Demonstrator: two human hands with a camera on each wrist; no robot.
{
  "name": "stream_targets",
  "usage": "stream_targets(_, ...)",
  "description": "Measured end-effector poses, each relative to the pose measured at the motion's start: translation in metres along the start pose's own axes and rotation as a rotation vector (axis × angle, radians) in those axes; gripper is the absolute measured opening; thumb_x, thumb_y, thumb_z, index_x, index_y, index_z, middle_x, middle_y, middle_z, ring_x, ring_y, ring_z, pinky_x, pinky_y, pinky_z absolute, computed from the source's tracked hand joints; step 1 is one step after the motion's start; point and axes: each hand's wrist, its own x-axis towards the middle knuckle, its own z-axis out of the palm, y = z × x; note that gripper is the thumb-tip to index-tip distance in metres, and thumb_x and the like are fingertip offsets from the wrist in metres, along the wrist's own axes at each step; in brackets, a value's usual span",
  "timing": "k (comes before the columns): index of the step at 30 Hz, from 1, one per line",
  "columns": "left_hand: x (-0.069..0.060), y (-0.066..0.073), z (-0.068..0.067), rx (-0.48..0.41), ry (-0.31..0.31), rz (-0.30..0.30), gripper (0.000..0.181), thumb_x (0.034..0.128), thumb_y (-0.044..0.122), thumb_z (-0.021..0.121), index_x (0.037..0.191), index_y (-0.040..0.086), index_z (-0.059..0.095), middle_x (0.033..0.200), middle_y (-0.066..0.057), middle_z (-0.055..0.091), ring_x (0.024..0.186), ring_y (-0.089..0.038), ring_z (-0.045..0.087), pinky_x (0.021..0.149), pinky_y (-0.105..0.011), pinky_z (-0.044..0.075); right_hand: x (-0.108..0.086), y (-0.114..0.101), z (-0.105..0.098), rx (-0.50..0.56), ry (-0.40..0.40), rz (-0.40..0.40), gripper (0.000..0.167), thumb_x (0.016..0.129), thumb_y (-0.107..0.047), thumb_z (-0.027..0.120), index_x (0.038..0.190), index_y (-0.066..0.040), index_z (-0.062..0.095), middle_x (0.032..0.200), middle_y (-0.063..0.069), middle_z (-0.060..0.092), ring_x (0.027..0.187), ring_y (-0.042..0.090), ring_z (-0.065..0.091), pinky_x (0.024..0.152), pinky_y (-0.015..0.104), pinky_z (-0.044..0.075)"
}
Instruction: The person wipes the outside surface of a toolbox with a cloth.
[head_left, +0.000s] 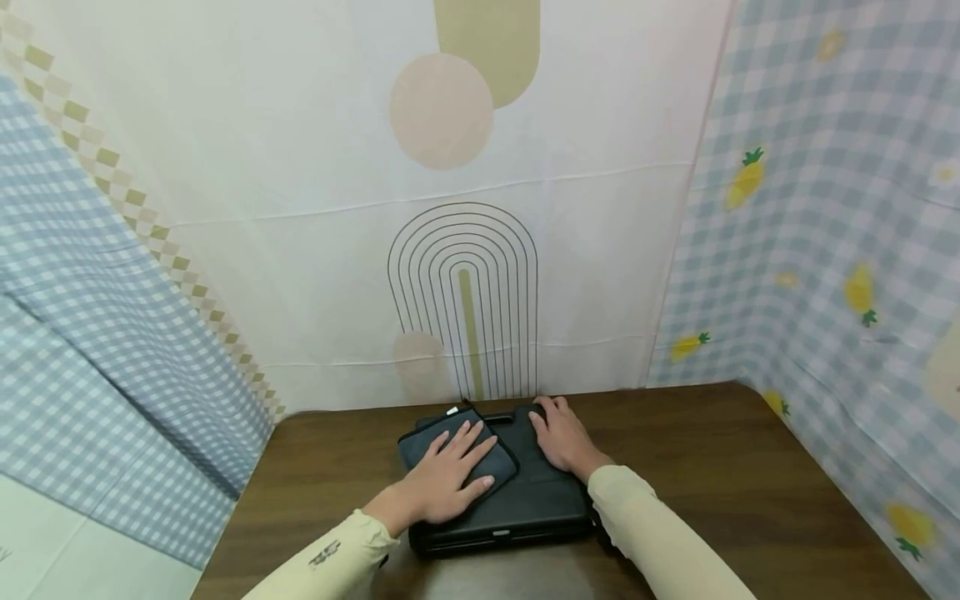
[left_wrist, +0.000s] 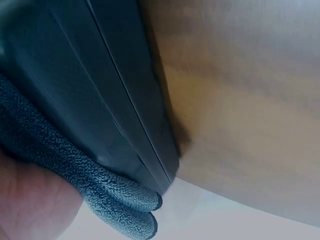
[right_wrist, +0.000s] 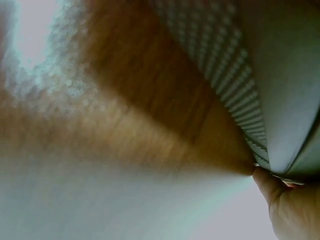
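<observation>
A black hard case (head_left: 525, 500) lies flat on the table, its carrying handle (head_left: 498, 417) at the far side. Over the case's left part is a folded grey-blue microfibre cloth (head_left: 420, 446) with dark edging and a small white tag. My left hand (head_left: 442, 483) presses on this cloth, fingers spread and straight. In the left wrist view the fluffy cloth (left_wrist: 110, 195) hangs past the case's edge (left_wrist: 125, 100). My right hand (head_left: 562, 437) holds the case's far right corner, thumb on top and fingers bent over the edge. In the right wrist view its fingertips are partly hidden.
The brown wooden table (head_left: 322, 475) extends to both sides of the case. A pale patterned cloth (head_left: 330, 292) hangs right behind its far edge. Blue checked cloths (head_left: 825, 275) hang at left and right.
</observation>
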Motion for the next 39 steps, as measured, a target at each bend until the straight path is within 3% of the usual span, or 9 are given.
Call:
stream_targets(11, 0.037, -0.023, -0.014, 0.03, 0.048, -0.081, 0.071, 0.1131, 0.061, 0.032, 0.171, 0.02, 0.029, 0.177, -0.012, 0.031, 0.168, -0.035, 0.023, 0.134, -0.064, 0.019, 0.0, 0.001, -0.002, 0.009, -0.014, 0.003, 0.052, 0.116, -0.04, 0.043, 0.159, -0.011, 0.048, 0.157, 0.023, 0.046, 0.141, 0.044, 0.054, 0.115, 0.062, 0.045)
stream_targets(21, 0.065, -0.039, -0.016, 0.009, 0.023, -0.268, 0.075, 0.1109, 0.066, 0.032, 0.17, 0.02, 0.032, 0.168, -0.018, 0.042, 0.157, -0.041, 0.04, 0.129, -0.066, 0.026, 0.002, 0.0, 0.0, -0.004, -0.013, 0.01, 0.051, 0.116, -0.04, 0.042, 0.158, -0.011, 0.048, 0.156, 0.024, 0.045, 0.139, 0.044, 0.054, 0.113, 0.062, 0.046)
stream_targets(26, 0.068, -0.039, -0.015, 0.011, 0.022, -0.292, 0.074, 0.1106, 0.066, 0.033, 0.17, 0.02, 0.033, 0.168, -0.018, 0.043, 0.157, -0.041, 0.04, 0.128, -0.067, 0.026, 0.001, -0.001, 0.001, -0.001, -0.003, 0.017, 0.051, 0.116, -0.04, 0.042, 0.158, -0.011, 0.048, 0.155, 0.023, 0.046, 0.138, 0.043, 0.055, 0.113, 0.062, 0.047)
stream_targets(33, 0.064, -0.035, -0.019, 0.002, 0.031, -0.283, 0.076, 0.1106, 0.066, 0.031, 0.169, 0.018, 0.035, 0.168, -0.019, 0.042, 0.157, -0.042, 0.04, 0.127, -0.068, 0.027, 0.003, 0.001, 0.003, -0.01, 0.001, 0.023, 0.05, 0.116, -0.04, 0.042, 0.157, -0.012, 0.049, 0.153, 0.023, 0.047, 0.137, 0.042, 0.055, 0.112, 0.061, 0.047)
stream_targets(39, 0.064, -0.043, -0.017, -0.025, 0.024, -0.294, 0.077, 0.1095, 0.069, 0.033, 0.17, 0.022, 0.032, 0.171, -0.018, 0.04, 0.158, -0.043, 0.038, 0.125, -0.07, 0.027, 0.002, -0.001, 0.002, -0.02, 0.006, 0.039, 0.05, 0.116, -0.04, 0.041, 0.157, -0.013, 0.049, 0.154, 0.023, 0.047, 0.138, 0.042, 0.055, 0.112, 0.061, 0.047)
